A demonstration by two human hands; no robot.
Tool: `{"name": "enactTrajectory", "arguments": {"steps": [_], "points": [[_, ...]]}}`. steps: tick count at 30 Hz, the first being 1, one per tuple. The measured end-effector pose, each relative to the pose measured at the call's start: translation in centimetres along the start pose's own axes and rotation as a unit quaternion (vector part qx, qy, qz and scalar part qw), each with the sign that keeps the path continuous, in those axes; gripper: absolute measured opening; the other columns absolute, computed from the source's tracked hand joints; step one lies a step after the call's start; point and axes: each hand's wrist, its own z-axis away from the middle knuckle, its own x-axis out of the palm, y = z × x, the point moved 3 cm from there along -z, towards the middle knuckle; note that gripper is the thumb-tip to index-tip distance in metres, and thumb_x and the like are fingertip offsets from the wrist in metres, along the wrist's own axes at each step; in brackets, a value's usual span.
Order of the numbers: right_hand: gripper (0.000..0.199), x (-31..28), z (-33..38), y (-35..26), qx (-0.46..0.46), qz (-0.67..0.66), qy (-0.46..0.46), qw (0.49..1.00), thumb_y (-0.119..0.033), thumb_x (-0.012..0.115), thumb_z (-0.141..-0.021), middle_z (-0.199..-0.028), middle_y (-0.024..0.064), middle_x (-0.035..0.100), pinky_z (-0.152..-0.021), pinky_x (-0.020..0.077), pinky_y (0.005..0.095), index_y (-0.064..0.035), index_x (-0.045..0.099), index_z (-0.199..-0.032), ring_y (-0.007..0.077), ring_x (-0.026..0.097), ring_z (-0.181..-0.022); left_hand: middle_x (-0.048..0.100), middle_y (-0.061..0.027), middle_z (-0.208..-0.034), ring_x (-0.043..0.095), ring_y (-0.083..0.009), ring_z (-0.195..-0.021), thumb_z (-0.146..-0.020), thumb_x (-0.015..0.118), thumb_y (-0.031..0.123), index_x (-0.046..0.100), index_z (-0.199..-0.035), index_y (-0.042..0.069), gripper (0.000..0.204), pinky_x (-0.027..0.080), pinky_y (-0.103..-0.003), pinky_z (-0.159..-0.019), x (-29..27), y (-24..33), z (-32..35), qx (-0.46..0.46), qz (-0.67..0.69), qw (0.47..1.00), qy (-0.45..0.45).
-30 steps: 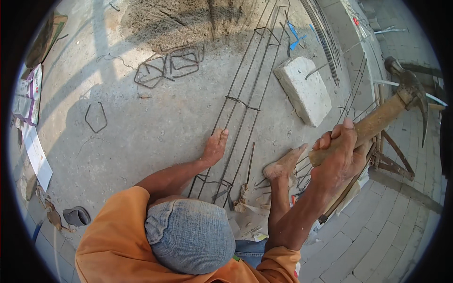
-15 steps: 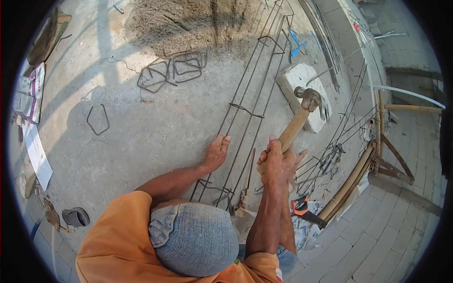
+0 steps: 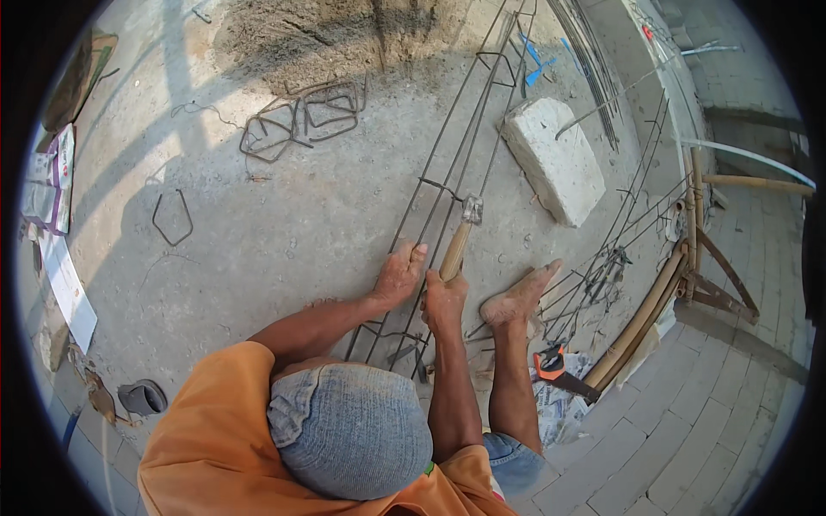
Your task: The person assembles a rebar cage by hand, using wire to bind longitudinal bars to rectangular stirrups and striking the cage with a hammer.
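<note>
A long cage of thin steel rebar [image 3: 447, 225] lies on the concrete floor, running away from me, with bent stirrups around its bars. My left hand [image 3: 401, 272] is closed around its left bar, just nearer than a stirrup [image 3: 440, 186]. My right hand [image 3: 445, 301] grips the wooden handle of a claw hammer [image 3: 456, 249]. The hammer's metal head is at the right end of that stirrup; whether it touches the steel I cannot tell. To the right of my right hand, my bare foot [image 3: 520, 297] rests on the floor.
A white block [image 3: 555, 159] lies right of the cage. Loose stirrups [image 3: 301, 120] and a sand heap [image 3: 318, 43] are farther off. An orange-and-black handsaw [image 3: 564, 371] sits on newspaper at right, near more rebar [image 3: 594, 288] and bamboo poles [image 3: 641, 318].
The hammer has come down and left from over the white block to the stirrup, with my right hand. My left hand keeps its hold on the bar.
</note>
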Motion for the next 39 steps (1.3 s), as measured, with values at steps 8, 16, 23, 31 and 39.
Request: {"name": "enactTrajectory", "arguments": {"steps": [8, 16, 23, 31, 39], "points": [[0.017, -7.3, 6.0, -17.7, -0.187, -0.198, 0.142, 0.952, -0.012, 0.060, -0.088, -0.063, 0.0047, 0.049, -0.041, 0.0425, 0.0278, -0.0001, 0.048, -0.089, 0.0120, 0.049, -0.046, 0.032, -0.0082, -0.062, 0.034, -0.0164, -0.058, -0.101, 0.045, 0.036, 0.041, -0.080, 0.001, 0.041, 0.036, -0.036, -0.052, -1.6, -1.7, -1.0, 0.013, 0.026, 0.997, 0.067], [0.019, -10.5, 7.8, -23.5, -0.440, -0.357, 0.249, 0.785, -0.015, 0.056, -0.088, -0.068, 0.0046, 0.049, -0.054, 0.0407, 0.0328, -0.0052, 0.046, -0.074, 0.0144, 0.044, -0.053, 0.030, -0.0068, -0.064, 0.033, -0.0146, -0.059, -0.102, 0.045, 0.034, 0.041, -0.078, 0.002, 0.040, 0.036, -0.034, -0.052, -1.5, -0.9, -0.2, -0.013, 0.021, 0.999, 0.047], [0.018, -0.3, 1.2, -9.8, -0.044, -0.143, -0.012, 0.989, -0.015, 0.058, -0.088, -0.069, 0.0056, 0.051, -0.040, 0.0417, 0.0294, -0.0003, 0.048, -0.091, 0.0138, 0.048, -0.044, 0.043, -0.0213, -0.058, 0.044, -0.0395, -0.052, -0.102, 0.040, 0.038, 0.045, -0.083, 0.000, 0.043, 0.039, -0.046, -0.053, -1.3, -0.2, 2.0, -0.019, 0.017, 0.999, 0.021], [0.014, -10.8, 3.9, -17.7, -0.230, -0.229, 0.154, 0.933, -0.010, 0.060, -0.086, -0.066, 0.0037, 0.048, -0.044, 0.0423, 0.0297, -0.0028, 0.048, -0.086, 0.0128, 0.047, -0.047, 0.031, -0.0065, -0.063, 0.034, -0.0156, -0.061, -0.102, 0.044, 0.035, 0.041, -0.077, 0.002, 0.042, 0.036, -0.035, -0.055, -2.0, -0.3, -1.3, -0.017, 0.049, 0.997, 0.057], [0.029, -10.2, -1.1, -6.4, -0.025, -0.011, 0.126, 0.992, -0.012, 0.059, -0.086, -0.065, 0.0052, 0.053, -0.045, 0.0435, 0.0292, 0.0090, 0.052, -0.105, 0.0160, 0.052, -0.048, 0.035, -0.0019, -0.063, 0.036, -0.0131, -0.060, -0.102, 0.043, 0.036, 0.042, -0.074, 0.005, 0.041, 0.036, -0.032, -0.055, -2.1, -1.2, -1.6, -0.046, 0.050, 0.997, 0.043]]}}
